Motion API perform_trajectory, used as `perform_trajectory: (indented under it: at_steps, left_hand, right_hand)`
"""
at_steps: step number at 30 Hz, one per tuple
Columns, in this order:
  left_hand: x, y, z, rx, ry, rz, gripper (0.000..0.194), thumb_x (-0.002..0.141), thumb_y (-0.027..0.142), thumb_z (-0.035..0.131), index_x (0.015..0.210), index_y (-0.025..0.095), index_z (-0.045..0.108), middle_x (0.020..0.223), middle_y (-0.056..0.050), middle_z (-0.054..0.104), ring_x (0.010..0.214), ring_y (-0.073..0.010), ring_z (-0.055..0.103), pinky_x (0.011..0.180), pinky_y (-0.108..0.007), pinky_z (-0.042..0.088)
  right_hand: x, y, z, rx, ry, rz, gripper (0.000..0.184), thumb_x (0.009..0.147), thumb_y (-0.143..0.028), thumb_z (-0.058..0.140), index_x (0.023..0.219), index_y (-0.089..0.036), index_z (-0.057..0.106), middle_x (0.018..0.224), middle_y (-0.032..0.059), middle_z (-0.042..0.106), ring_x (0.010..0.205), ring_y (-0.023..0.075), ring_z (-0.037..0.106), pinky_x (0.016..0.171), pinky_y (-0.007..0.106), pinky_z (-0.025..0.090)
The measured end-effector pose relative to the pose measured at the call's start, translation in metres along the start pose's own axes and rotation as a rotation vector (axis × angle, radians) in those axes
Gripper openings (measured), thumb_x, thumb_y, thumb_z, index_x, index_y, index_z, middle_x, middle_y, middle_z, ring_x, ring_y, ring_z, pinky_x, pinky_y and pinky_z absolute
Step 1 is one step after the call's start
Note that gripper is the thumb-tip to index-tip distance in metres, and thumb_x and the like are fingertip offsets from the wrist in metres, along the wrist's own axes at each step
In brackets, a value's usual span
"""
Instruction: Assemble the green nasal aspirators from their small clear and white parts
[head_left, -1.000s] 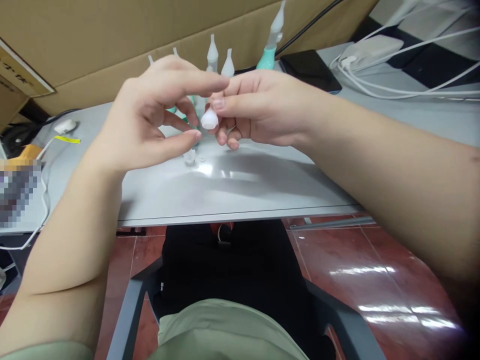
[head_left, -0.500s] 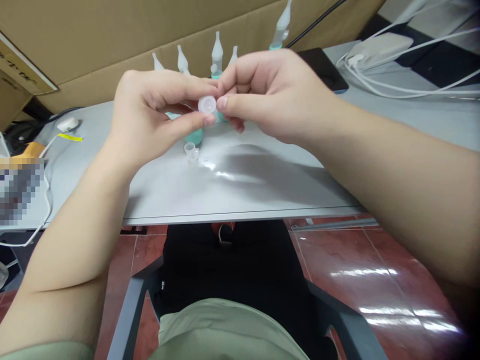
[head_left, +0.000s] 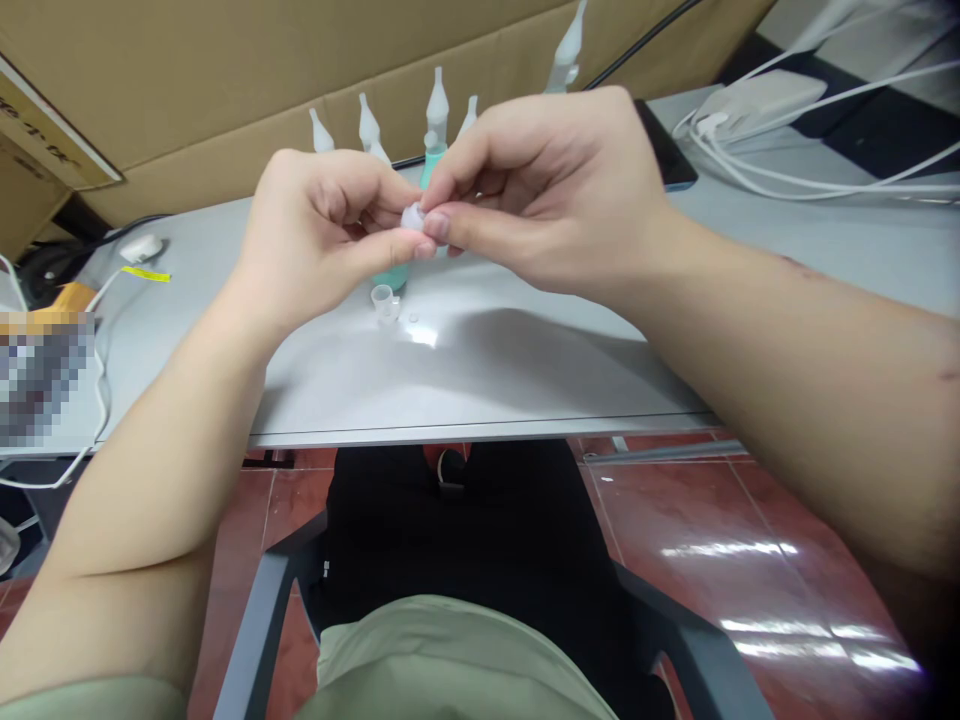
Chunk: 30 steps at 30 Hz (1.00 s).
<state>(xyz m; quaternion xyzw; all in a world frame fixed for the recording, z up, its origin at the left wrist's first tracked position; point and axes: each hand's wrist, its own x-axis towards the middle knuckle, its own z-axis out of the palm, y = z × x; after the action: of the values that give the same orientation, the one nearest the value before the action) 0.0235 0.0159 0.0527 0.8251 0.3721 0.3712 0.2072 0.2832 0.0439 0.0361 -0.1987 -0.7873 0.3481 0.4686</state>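
Note:
Between the fingertips of both hands, above the desk, is a small round translucent white plastic piece [head_left: 412, 216]. My left hand [head_left: 330, 215] pinches it from the left, thumb below and index finger above. From the right, my right hand [head_left: 540, 190] closes thumb and index finger on its edge, hiding part of it. A small clear plastic cup-shaped part [head_left: 385, 301] with a side stub lies on the desk below the hands, and a tiny clear disc [head_left: 413, 318] is beside it. Partly hidden behind my left fingers is a teal bulb [head_left: 393, 277].
Several upright bottles with white pointed tips, one a teal bottle [head_left: 433, 165], line the cardboard wall [head_left: 225, 90]. At right are a dark flat device [head_left: 667, 150] and a white adapter [head_left: 765, 100] with cables. A white plug [head_left: 141, 248] lies at left on the grey desk [head_left: 337, 390].
The plastic piece has turned from showing its round face to a tilted side view. My right hand has rolled slightly, its thumb and index finger now closer over the piece.

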Motion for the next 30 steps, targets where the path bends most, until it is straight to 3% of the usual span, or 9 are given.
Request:
perform_trajectory:
  at_steps: [3, 9, 14, 19, 25, 28, 30]
  left_hand:
    - [-0.006, -0.011, -0.004, 0.000, 0.095, 0.025, 0.034, 0.094, 0.060, 0.117, 0.111, 0.034, 0.105, 0.100, -0.004, 0.092, 0.091, -0.0274, 0.080, 0.084, -0.049, 0.064]
    - [-0.009, -0.018, -0.001, -0.037, 0.105, 0.096, 0.021, 0.099, 0.049, 0.115, 0.113, 0.037, 0.107, 0.100, -0.005, 0.093, 0.091, -0.0284, 0.080, 0.084, -0.050, 0.060]
    - [-0.009, -0.008, 0.001, 0.004, 0.065, 0.011, 0.023, 0.097, 0.051, 0.114, 0.108, 0.032, 0.105, 0.104, -0.006, 0.094, 0.097, -0.0323, 0.086, 0.089, -0.052, 0.064]
    - [-0.009, -0.006, 0.003, -0.021, 0.067, -0.004, 0.024, 0.096, 0.051, 0.114, 0.100, 0.030, 0.102, 0.101, -0.004, 0.093, 0.096, -0.0304, 0.086, 0.089, -0.051, 0.065]
    - [-0.010, -0.014, 0.005, -0.029, 0.063, 0.095, 0.016, 0.097, 0.035, 0.112, 0.106, 0.027, 0.101, 0.097, -0.002, 0.091, 0.092, -0.0253, 0.084, 0.086, -0.047, 0.065]
    - [-0.008, -0.020, 0.008, -0.050, 0.090, 0.100, 0.016, 0.099, 0.039, 0.111, 0.106, 0.029, 0.102, 0.101, -0.002, 0.094, 0.094, -0.0276, 0.088, 0.086, -0.049, 0.069]
    - [-0.004, -0.027, 0.011, -0.094, 0.091, 0.135, 0.027, 0.095, 0.050, 0.116, 0.103, 0.029, 0.102, 0.099, -0.003, 0.094, 0.090, -0.0286, 0.088, 0.079, -0.048, 0.069]
  right_hand:
    - [0.001, 0.001, -0.003, 0.018, -0.047, 0.017, 0.015, 0.100, -0.021, 0.097, 0.095, -0.023, 0.083, 0.108, 0.0045, 0.086, 0.101, 0.0180, 0.080, 0.096, 0.031, 0.064]
    - [0.002, 0.007, -0.004, 0.098, -0.101, 0.097, 0.018, 0.095, -0.020, 0.101, 0.098, -0.023, 0.083, 0.108, 0.0048, 0.089, 0.101, 0.0194, 0.083, 0.096, 0.031, 0.068]
    - [0.005, 0.009, -0.005, 0.169, -0.143, 0.141, 0.017, 0.090, -0.019, 0.101, 0.092, -0.021, 0.084, 0.099, 0.0033, 0.088, 0.090, 0.0159, 0.080, 0.087, 0.028, 0.065]
    - [0.006, 0.008, -0.006, 0.190, -0.162, 0.167, 0.017, 0.086, -0.021, 0.102, 0.090, -0.023, 0.086, 0.093, 0.0016, 0.087, 0.088, 0.0170, 0.079, 0.083, 0.029, 0.063]
    - [0.006, 0.007, -0.006, 0.237, -0.160, 0.157, 0.017, 0.085, -0.019, 0.102, 0.089, -0.022, 0.086, 0.094, 0.0013, 0.087, 0.088, 0.0152, 0.079, 0.085, 0.027, 0.064]
    - [0.006, 0.012, -0.006, 0.287, -0.174, 0.150, 0.020, 0.086, -0.013, 0.104, 0.091, -0.020, 0.086, 0.095, 0.0011, 0.088, 0.090, 0.0141, 0.081, 0.087, 0.025, 0.065]
    - [0.007, 0.020, -0.006, 0.350, -0.189, 0.129, 0.022, 0.087, -0.012, 0.107, 0.092, -0.020, 0.087, 0.095, 0.0010, 0.089, 0.090, 0.0132, 0.082, 0.086, 0.022, 0.066]
